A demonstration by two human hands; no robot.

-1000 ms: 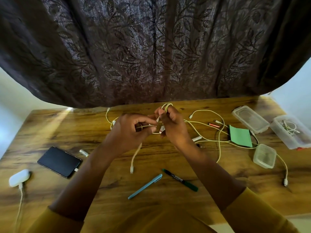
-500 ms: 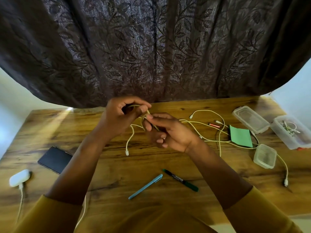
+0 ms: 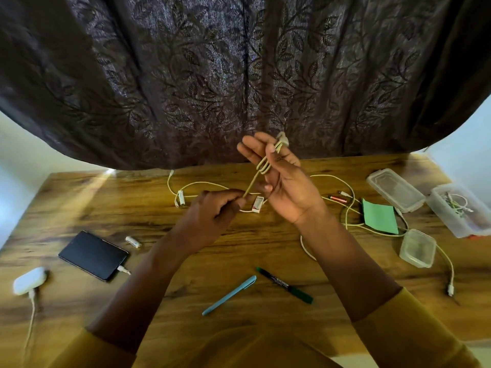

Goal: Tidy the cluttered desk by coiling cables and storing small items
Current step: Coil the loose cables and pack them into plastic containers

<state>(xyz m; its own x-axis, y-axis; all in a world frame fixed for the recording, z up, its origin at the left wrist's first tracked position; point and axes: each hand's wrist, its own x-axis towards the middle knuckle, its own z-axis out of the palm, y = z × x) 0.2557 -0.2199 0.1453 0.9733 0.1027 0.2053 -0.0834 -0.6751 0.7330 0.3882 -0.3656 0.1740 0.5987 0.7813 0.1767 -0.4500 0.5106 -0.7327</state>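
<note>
Left hand (image 3: 212,211) pinches cable (image 3: 261,168) | right hand (image 3: 281,179) holds its loops | done: coil begun | left: 2 pens, batteries, other cables loose.

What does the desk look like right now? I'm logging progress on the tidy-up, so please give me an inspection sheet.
Surface: wooden desk, cluttered.
Job's things: folded cable held up; open tub containing cables.
Clutter: phone, blue pen, green marker, green note, batteries, two lidded tubs.
Grippers: left hand pinches the cable's tail; right hand holds its loops.
Cables: loose cables sprawl uncoiled.
Surroundings: dark curtain.
</note>
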